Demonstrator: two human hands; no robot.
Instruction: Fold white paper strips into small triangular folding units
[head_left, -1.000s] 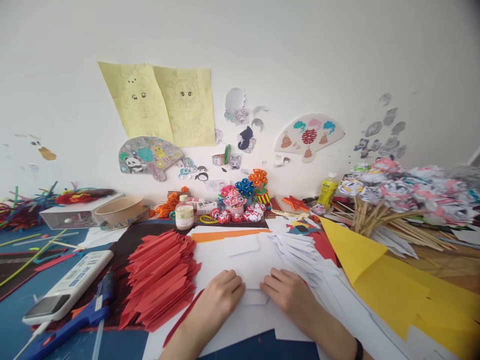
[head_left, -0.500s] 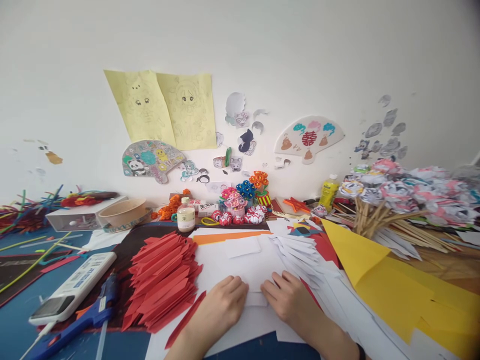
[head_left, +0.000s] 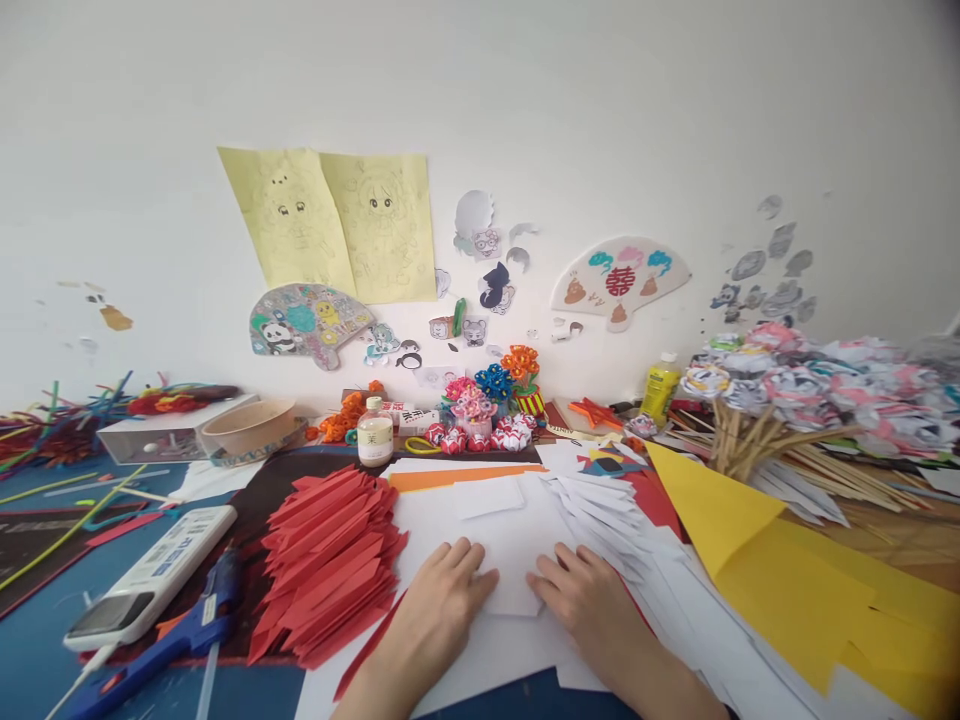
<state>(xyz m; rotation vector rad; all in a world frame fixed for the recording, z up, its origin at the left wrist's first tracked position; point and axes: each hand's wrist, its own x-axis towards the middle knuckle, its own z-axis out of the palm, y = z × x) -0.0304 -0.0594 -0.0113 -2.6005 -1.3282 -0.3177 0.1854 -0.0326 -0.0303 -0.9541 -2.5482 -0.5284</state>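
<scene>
Fingers have loosened up since a second ago: both hands were curled in tight over a folded edge, and now they're spread flatter. That narrow strip that was showing below the fold is out of sight too, so the folded white paper reads as one piece with a single lower edge.

It's lying between the two hands, on top of a bigger white sheet whose near edge sits over the blue tabletop. Left hand is at one side of it, fingers forward and thumb angled inward; right hand is at the other side, fingers bent and reaching in. Hands are apart from each other, no contact. Can't really tell if either one is pinching the paper or just resting on it.

Just beyond the hands there's a small white piece, with an orange strip of paper behind it. Big heap of red folded strips to the left, fanned pile of white strips to the right, then large yellow paper farther right. Blue glue gun and a white power strip are over on the far left, and a small bottle stands behind the red heap.
</scene>
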